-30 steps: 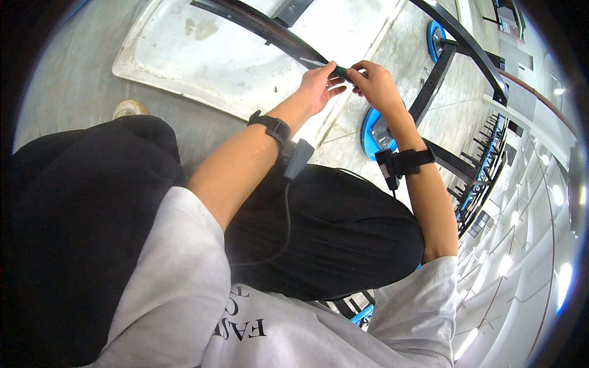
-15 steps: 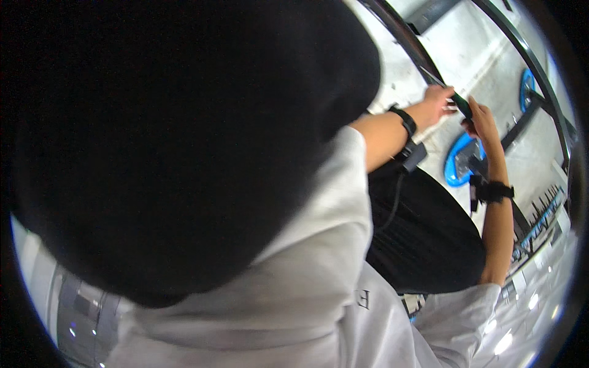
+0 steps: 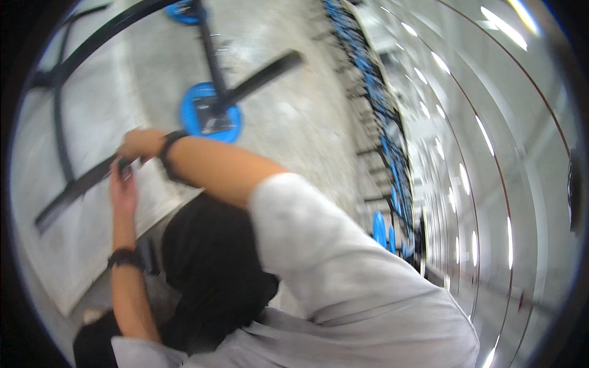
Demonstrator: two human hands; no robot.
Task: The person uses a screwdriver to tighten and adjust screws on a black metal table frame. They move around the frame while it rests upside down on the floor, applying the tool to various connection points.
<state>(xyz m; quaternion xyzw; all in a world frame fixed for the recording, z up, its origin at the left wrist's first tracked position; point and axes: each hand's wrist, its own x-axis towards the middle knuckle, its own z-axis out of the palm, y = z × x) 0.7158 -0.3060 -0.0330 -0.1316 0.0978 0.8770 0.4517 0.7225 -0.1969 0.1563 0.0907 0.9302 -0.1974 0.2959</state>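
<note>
My right hand (image 3: 141, 145) is curled at one end of a black metal bar (image 3: 80, 191), its wrist in a black strap. Close beneath it is my left hand (image 3: 124, 187), fingers bent up toward the right hand and touching or nearly touching it. A small dark object (image 3: 125, 165) shows between the two hands. Blur hides its kind and which hand grips it. Both hands look closed. The bar joins a curved black metal frame (image 3: 104, 38) that rises on the far left.
Beyond the hands, a blue disc (image 3: 211, 122) with a dark plate carries black bars, and another blue disc (image 3: 184, 11) lies farther off. A long row of black and blue parts (image 3: 368, 80) lines the grey floor (image 3: 294, 129). Black cloth (image 3: 215, 264) is near my arms.
My view has swung and tilted, so the hands now appear at the left. The green-handled tool with a thin shaft, earlier in my right hand, is not clearly visible now.
</note>
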